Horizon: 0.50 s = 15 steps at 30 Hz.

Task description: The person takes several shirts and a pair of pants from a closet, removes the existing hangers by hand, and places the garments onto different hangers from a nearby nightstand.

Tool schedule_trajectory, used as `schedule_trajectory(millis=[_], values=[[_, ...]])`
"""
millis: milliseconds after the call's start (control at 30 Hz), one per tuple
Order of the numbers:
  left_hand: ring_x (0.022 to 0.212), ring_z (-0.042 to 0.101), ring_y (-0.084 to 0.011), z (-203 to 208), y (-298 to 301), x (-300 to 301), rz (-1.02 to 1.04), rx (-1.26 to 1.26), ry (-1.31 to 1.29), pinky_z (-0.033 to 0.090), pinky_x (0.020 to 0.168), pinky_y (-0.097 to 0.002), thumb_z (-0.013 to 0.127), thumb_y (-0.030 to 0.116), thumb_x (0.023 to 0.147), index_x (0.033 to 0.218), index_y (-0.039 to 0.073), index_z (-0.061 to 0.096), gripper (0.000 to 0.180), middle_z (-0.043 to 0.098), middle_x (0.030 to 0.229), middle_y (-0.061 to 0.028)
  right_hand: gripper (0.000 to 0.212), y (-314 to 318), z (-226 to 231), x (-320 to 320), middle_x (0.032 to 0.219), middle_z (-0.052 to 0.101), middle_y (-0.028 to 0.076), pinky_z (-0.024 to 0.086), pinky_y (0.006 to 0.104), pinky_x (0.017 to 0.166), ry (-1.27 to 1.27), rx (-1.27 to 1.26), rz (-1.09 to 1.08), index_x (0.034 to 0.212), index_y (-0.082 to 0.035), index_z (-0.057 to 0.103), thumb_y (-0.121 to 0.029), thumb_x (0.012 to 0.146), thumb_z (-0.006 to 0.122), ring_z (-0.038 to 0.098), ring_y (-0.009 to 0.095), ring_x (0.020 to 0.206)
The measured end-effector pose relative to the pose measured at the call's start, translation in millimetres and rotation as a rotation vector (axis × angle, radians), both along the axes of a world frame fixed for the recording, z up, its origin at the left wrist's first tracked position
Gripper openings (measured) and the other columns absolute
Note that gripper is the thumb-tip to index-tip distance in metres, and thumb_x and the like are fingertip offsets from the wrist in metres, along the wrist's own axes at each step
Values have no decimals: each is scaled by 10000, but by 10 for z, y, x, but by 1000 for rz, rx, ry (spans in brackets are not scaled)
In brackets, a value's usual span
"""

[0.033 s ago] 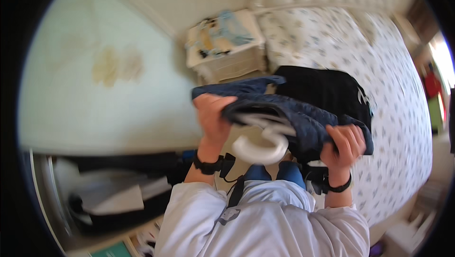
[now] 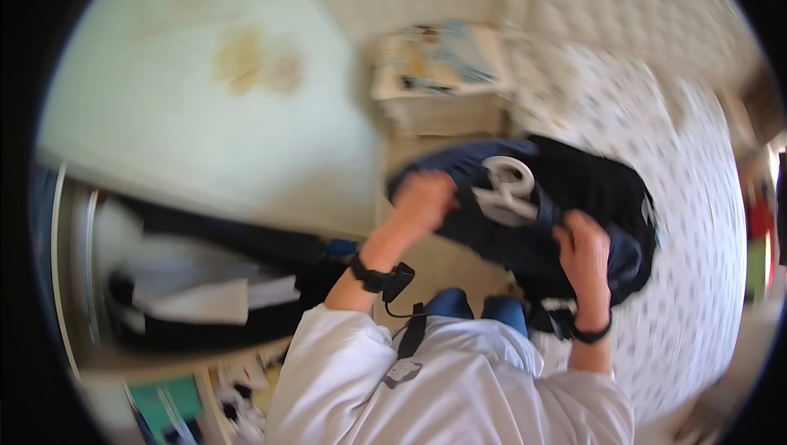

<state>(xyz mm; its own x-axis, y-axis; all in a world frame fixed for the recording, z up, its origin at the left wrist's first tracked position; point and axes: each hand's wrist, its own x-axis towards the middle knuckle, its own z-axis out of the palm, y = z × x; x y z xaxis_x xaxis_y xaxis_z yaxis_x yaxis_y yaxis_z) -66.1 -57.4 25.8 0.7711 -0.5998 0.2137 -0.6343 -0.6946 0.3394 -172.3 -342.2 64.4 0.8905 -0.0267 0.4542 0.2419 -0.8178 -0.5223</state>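
A dark navy garment (image 2: 484, 240) with a faint pattern hangs between my hands above the edge of the bed. My left hand (image 2: 425, 199), smeared a little by motion, is closed on the garment's left shoulder area. At the other side my right hand (image 2: 585, 241) is closed too, with the cloth bunched under its fingers. A thick white hanger (image 2: 510, 182) sits in the neck opening, its curved hook pointing away from me. Behind the navy garment lies a black garment (image 2: 597, 178) on the bed, partly covered by it.
The bed (image 2: 697, 273) with a white patterned sheet fills the right side. A cream nightstand (image 2: 447, 109) with folded things on top stands beyond. On the left an open wardrobe holds dark and white clothes (image 2: 205, 301); near drawers contain a green item (image 2: 164, 404).
The hanger's hook has swung from pointing toward me to pointing away. The navy garment has tipped over, and its front now faces up more. My view has turned left.
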Motion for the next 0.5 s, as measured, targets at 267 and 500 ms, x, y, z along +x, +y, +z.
schedule_trajectory(millis=[267, 500], values=[[727, 571, -341, 665, 1317, -1244, 341, -459, -256, 433, 632, -417, 702, 84, 677, 882, 46, 591, 236, 570, 755, -122, 198, 1083, 728, -68, 637, 518, 167, 404, 386, 550, 172, 93, 451, 786, 18, 574, 1, 627, 690, 516, 381, 595], [639, 510, -284, 1164, 2159, -1814, 806, -228, -717, 391, 658, -365, 618, 26, 645, 758, 59, 592, 120, 500, 664, -82, 396, 1689, 888, 564, 921, 551, 170, 436, 327, 814, 444, 152, 1226, 993, 8, 561, 52, 614, 670, 558, 319, 872]])
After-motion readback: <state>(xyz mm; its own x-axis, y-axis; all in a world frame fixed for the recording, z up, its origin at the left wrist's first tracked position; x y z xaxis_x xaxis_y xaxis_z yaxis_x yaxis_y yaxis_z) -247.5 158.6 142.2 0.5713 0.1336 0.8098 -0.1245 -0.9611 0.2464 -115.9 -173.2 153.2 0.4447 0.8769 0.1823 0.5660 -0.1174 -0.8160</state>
